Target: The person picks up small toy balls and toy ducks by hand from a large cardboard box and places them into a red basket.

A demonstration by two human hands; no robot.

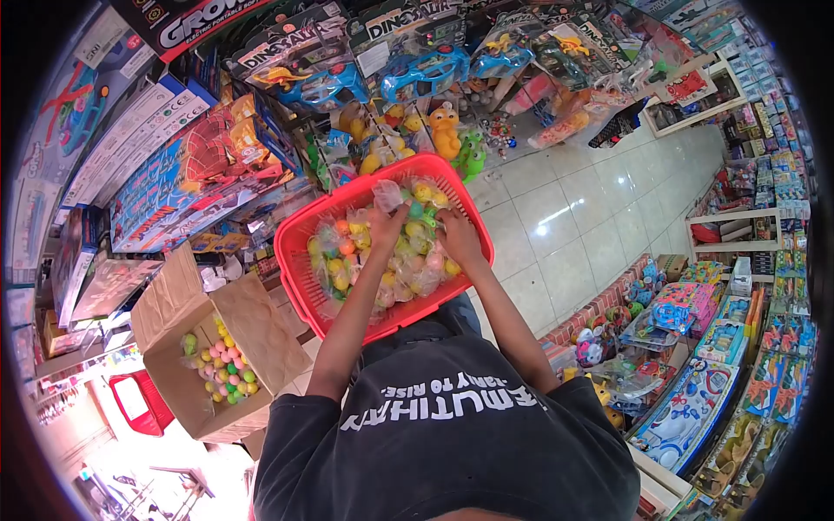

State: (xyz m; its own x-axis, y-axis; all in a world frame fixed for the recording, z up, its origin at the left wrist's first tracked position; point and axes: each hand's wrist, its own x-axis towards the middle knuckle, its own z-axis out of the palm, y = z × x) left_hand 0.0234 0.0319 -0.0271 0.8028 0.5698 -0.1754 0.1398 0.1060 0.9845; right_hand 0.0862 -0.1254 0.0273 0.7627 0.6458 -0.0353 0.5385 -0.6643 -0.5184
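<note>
A red plastic basket (291,260) stands before my body, filled with small yellow, green, orange and pink balls (415,280), many in clear plastic wrapping. Inside it, my left hand (387,227) is closed on a crumpled clear plastic bag (388,196) near the far rim. My right hand (458,236) is also in the basket, close to the right wall, its fingers curled down among the wrapped balls. What its fingertips grip is partly hidden.
An open cardboard box (169,382) with loose coloured balls (228,369) is at left. Another red basket (143,402) lies beyond it. Toy packs (426,74) hang ahead above yellow toy figures (444,130). Tiled floor (565,204) and stocked shelves (695,399) are at right.
</note>
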